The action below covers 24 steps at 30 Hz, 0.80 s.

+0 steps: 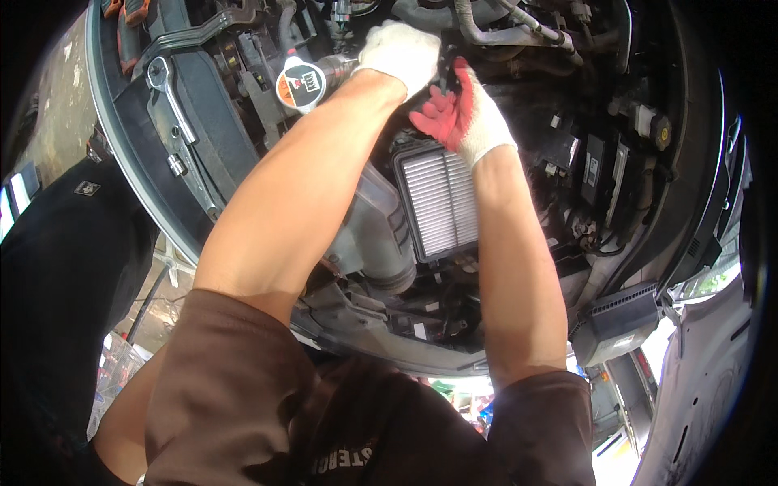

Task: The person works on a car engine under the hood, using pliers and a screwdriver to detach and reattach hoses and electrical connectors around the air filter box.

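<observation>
In the engine bay (356, 316), the white pleated filter (438, 202) lies between the middle and the near edge. Its long axis runs away from this edge, the far end leaning slightly left. Over its far right corner is the gloved right hand (468, 117), fingers released, half bent. The gloved left hand (399, 57) is folded; what its fingers grasp, I cannot tell.

Next to the car (130, 121), the floor (61, 89) is tan and gray — all blotchy. A pale frame (168, 263), partly hidden, is low down near the car. Really bright light (620, 466) shines around the car's edges — some spots look plain white.
</observation>
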{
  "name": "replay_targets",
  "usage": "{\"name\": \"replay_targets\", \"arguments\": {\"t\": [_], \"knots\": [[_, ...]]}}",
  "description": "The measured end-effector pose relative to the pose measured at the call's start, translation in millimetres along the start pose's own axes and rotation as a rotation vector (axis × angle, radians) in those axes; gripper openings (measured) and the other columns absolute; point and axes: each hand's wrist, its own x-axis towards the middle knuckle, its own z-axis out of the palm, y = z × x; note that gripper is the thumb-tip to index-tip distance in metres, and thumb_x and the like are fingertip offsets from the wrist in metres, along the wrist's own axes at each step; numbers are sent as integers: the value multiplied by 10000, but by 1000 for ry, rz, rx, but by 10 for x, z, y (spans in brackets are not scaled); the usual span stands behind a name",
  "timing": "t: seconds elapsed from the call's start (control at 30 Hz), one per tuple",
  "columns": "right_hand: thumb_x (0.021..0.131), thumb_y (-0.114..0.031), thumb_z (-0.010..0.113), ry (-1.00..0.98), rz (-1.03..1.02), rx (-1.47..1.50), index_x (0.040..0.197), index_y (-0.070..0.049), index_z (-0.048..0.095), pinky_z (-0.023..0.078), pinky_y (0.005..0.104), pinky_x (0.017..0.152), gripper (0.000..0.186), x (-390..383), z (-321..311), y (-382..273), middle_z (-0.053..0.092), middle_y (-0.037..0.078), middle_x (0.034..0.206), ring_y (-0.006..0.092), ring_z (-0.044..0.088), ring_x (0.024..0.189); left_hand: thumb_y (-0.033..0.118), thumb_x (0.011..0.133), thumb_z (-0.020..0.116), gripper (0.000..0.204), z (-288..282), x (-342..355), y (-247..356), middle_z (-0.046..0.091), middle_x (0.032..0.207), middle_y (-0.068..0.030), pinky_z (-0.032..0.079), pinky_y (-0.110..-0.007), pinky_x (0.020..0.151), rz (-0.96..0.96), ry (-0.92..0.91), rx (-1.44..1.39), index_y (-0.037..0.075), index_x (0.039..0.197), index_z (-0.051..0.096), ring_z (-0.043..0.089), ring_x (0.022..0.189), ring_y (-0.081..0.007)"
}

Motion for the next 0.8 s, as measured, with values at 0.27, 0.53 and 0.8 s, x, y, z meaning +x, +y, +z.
{"name": "replay_targets", "arguments": {"t": [0.27, 0.53, 0.8], "knots": [[1017, -306, 660, 276, -79, 331, 749, -82, 528, 452, 285, 421, 372, -231, 740, -593, 504, 13, 586, 132, 464, 457, 222, 972, 614, 304, -68, 37, 63, 799, 1196, -179, 629, -480, 931, -10, -335, -75, 110, 1144, 838, 780, 1107, -361], [1058, -583, 633, 150, -225, -254, 1178, 8, 591, 673, 567, 737, 604, -269, 85, -34, 602, 137, 834, 281, 666, 652, 211, 927, 619, 273, -32, 11, 31, 796, 1006, -235, 629, -515, 850, 28, -151, -83, 28, 1015, 802, 785, 955, -405], [1079, -382, 534, 560, -882, -1599, 990, 18, 797, 643, 479, 822, 487, -163, 374, -84, 777, 289, 919, 427, 781, 868, 257, 962, 615, 289, 6, 43, 4, 793, 1026, -241, 628, -520, 857, 39, -130, -6, 49, 1062, 789, 783, 953, -410]]}}
